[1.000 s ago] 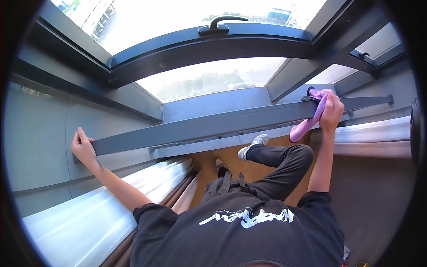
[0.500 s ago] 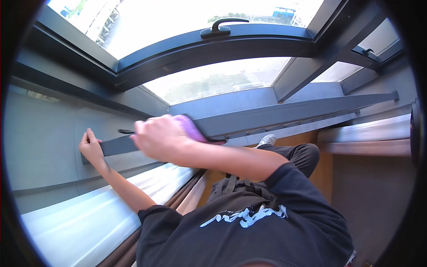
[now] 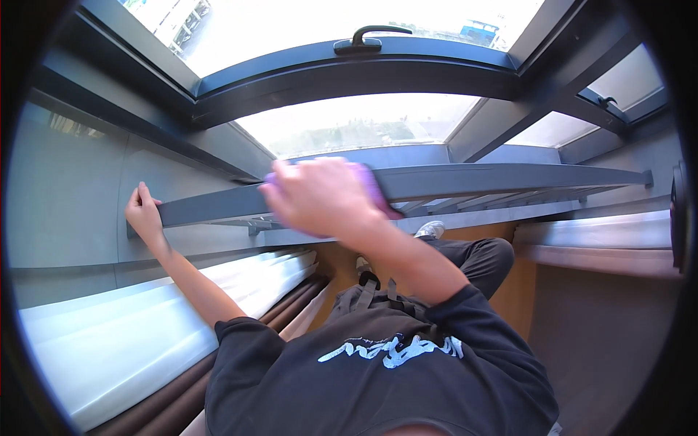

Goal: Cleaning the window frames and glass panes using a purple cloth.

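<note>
A dark grey metal railing (image 3: 502, 176) runs across in front of me below the window. My left hand (image 3: 145, 216) is closed around the railing's left end, by the grey wall panel. Farther along, toward the middle, my right hand (image 3: 316, 195) is closed on a purple cloth (image 3: 372, 190) with black edging. The cloth lies against the railing and sticks out to both sides of the hand. The hand covers much of it, and motion blurs both.
Above the railing is a dark window frame (image 3: 305, 91) with a black handle (image 3: 358, 45). White curtains (image 3: 138, 334) hang at left, and more curtain (image 3: 611, 236) at right. My shoe (image 3: 430, 229) is beneath the railing, over the wooden floor (image 3: 520, 309).
My right hand has moved right along the railing with the purple cloth. My left hand stays at the railing's left end. The view has shifted slightly.
</note>
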`<action>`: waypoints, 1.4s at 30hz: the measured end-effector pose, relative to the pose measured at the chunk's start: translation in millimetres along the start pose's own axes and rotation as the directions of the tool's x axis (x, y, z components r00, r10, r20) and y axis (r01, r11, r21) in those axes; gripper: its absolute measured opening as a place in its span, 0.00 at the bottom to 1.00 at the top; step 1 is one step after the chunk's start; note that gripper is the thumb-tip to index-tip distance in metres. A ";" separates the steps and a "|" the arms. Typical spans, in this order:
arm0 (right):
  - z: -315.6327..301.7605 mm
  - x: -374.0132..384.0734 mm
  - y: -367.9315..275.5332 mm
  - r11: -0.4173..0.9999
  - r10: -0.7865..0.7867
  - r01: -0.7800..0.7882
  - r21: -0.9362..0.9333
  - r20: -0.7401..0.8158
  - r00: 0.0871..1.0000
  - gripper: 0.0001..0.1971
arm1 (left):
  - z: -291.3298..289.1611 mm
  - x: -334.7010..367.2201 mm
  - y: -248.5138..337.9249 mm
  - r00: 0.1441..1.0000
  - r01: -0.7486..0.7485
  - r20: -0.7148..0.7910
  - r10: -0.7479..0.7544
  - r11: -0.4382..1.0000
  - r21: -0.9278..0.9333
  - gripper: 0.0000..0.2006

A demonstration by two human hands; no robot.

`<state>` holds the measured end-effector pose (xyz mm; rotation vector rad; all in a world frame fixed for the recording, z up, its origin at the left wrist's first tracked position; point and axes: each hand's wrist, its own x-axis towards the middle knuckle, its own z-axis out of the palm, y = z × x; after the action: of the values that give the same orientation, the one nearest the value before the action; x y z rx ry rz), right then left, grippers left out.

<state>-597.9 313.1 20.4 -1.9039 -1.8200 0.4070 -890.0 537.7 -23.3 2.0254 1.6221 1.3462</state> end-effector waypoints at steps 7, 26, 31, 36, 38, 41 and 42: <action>-92.8 -119.4 127.9 0.954 0.214 -0.270 -0.129 -0.336 0.917 0.13 | -8.1 -7.8 2.4 0.998 0.054 -0.013 -0.055 0.998 -0.028 0.20; -87.9 -87.1 118.7 0.794 0.465 -0.535 -0.288 -0.277 0.840 0.16 | -4.8 -6.6 10.1 0.997 0.058 -0.049 -0.059 0.998 -0.018 0.21; -28.9 -11.9 31.8 0.952 0.203 -0.171 -0.253 0.108 0.973 0.13 | -5.4 -3.7 1.0 0.998 0.042 -0.038 -0.041 0.999 0.022 0.21; 45.7 61.5 -49.6 0.988 -0.151 0.150 -0.034 -0.002 0.989 0.17 | 0.2 3.7 -4.1 1.000 -0.001 -0.009 0.002 0.998 0.059 0.21; 66.6 82.7 -70.4 0.983 -0.183 0.184 -0.022 0.003 0.983 0.15 | 5.4 7.1 -9.6 0.999 -0.018 0.039 0.015 0.997 0.074 0.21; 60.6 76.1 -68.1 0.988 -0.155 0.154 0.010 0.032 0.987 0.15 | 3.4 10.4 -15.2 0.999 -0.028 0.048 0.022 0.992 0.126 0.21; 53.4 69.9 -62.3 0.991 -0.132 0.130 0.035 0.044 0.990 0.16 | 4.3 10.1 -14.1 0.998 -0.036 0.049 0.030 0.991 0.132 0.22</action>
<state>-673.4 389.9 15.4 -1.7553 -1.9441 0.4360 -896.4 553.1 -29.8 2.1508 1.7069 1.2215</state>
